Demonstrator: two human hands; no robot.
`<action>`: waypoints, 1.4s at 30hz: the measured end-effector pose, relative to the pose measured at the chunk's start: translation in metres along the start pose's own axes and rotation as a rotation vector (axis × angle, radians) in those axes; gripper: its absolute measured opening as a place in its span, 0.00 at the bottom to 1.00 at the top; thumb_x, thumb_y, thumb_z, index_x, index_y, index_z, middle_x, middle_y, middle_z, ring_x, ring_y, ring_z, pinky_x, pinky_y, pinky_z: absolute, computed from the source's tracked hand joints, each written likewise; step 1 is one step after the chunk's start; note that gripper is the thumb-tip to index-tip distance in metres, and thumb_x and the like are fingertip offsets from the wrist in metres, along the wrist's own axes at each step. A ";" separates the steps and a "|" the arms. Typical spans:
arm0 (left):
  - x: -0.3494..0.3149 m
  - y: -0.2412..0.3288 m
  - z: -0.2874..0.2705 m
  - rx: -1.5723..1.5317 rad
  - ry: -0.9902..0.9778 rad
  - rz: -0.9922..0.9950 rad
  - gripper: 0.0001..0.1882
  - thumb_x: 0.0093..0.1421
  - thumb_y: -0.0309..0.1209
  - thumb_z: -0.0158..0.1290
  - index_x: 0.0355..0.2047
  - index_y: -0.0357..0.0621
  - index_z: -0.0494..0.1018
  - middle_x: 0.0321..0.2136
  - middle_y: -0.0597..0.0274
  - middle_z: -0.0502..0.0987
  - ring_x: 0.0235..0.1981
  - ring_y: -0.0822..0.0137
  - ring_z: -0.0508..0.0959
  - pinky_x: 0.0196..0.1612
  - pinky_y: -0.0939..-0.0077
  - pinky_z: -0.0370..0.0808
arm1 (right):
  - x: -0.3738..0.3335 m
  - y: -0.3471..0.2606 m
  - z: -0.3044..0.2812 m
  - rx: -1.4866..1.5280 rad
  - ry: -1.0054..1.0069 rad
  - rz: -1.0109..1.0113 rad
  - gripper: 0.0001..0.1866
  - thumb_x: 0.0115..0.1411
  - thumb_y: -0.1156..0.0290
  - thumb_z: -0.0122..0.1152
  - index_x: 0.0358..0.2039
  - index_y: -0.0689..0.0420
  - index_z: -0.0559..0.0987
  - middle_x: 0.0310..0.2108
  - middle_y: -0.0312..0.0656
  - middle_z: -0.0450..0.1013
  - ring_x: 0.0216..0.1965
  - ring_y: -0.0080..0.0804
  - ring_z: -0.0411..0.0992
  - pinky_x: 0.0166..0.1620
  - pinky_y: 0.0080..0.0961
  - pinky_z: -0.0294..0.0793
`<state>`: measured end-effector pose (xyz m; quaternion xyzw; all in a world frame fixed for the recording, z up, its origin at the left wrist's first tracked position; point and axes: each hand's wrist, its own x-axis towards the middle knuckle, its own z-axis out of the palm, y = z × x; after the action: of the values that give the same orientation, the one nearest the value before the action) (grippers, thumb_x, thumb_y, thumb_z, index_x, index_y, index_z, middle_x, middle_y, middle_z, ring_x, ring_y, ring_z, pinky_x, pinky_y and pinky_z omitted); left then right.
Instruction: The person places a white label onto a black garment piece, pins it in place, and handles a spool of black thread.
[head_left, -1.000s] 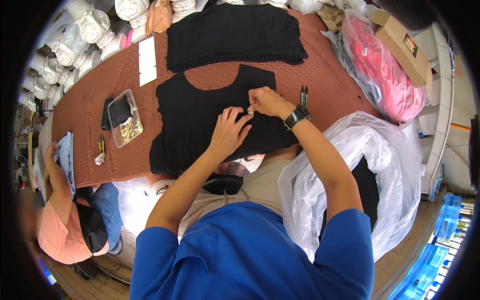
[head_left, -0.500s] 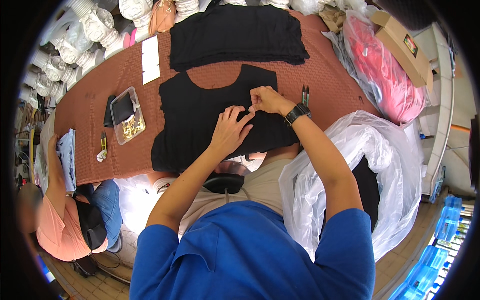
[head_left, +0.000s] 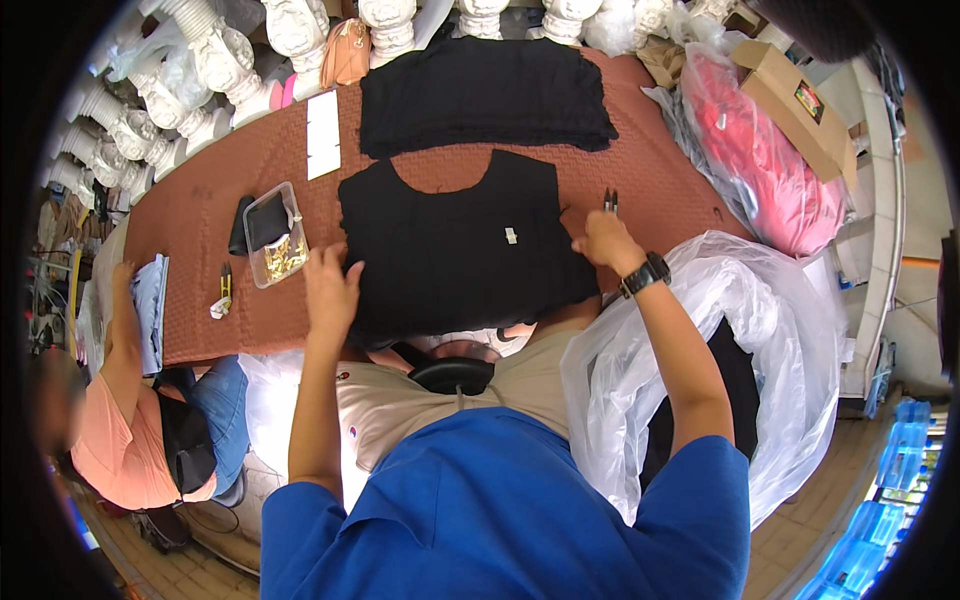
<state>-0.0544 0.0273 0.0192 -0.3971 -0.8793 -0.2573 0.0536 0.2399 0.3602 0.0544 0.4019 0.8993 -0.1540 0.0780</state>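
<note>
A black garment piece [head_left: 440,250] with a scooped neckline lies flat in front of me on the brown-covered table. On its right half sits a small white tag [head_left: 511,236]. At the left edge of the cloth is my left hand [head_left: 330,290], open, with fingers and thumb apart. My right hand [head_left: 607,242], a dark watch on its wrist, has its fingers curled at the right edge and closed on the cloth. Beyond the piece lies a stack of black fabric [head_left: 485,98].
A clear plastic box [head_left: 275,240] with gold-coloured bits stands left, near yellow-handled thread snips [head_left: 226,285]. Dark pointed tools [head_left: 610,199] lie beyond my right hand. A white card [head_left: 323,135] lies farther back. A clear plastic bag [head_left: 790,340] bulges at right; a co-worker [head_left: 130,430] sits left.
Both hands have parted from the middle of the garment piece to its two side edges. The small white tag is now uncovered. The view has shifted slightly.
</note>
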 end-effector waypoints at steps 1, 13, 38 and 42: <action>-0.006 -0.010 -0.008 -0.012 -0.056 -0.051 0.21 0.57 0.31 0.64 0.49 0.39 0.74 0.47 0.47 0.72 0.49 0.46 0.72 0.53 0.55 0.71 | -0.015 -0.006 0.000 -0.020 -0.037 0.041 0.18 0.52 0.64 0.74 0.36 0.65 0.82 0.39 0.60 0.79 0.45 0.56 0.78 0.48 0.45 0.78; -0.016 -0.062 0.009 -0.543 -0.165 -0.209 0.09 0.63 0.26 0.59 0.40 0.43 0.69 0.36 0.61 0.75 0.40 0.60 0.75 0.44 0.67 0.71 | -0.033 0.034 0.028 0.818 -0.141 0.047 0.11 0.64 0.65 0.66 0.35 0.58 0.74 0.30 0.38 0.73 0.31 0.28 0.73 0.37 0.29 0.76; 0.089 0.007 -0.126 -0.984 -0.063 0.044 0.13 0.69 0.30 0.55 0.51 0.41 0.79 0.47 0.65 0.81 0.47 0.74 0.78 0.54 0.79 0.71 | -0.035 0.024 -0.142 0.794 0.161 -0.292 0.08 0.68 0.75 0.58 0.46 0.60 0.81 0.39 0.28 0.77 0.41 0.14 0.70 0.46 0.15 0.67; 0.029 -0.002 -0.069 -0.910 -0.149 -0.118 0.11 0.70 0.27 0.51 0.49 0.40 0.79 0.47 0.64 0.81 0.50 0.74 0.76 0.58 0.77 0.68 | -0.047 0.043 -0.060 0.749 -0.020 -0.195 0.07 0.65 0.80 0.58 0.41 0.61 0.82 0.33 0.29 0.75 0.36 0.15 0.70 0.41 0.16 0.69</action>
<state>-0.0833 0.0109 0.0865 -0.3471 -0.6996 -0.5902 -0.2041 0.3022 0.3744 0.1142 0.3136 0.8138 -0.4826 -0.0805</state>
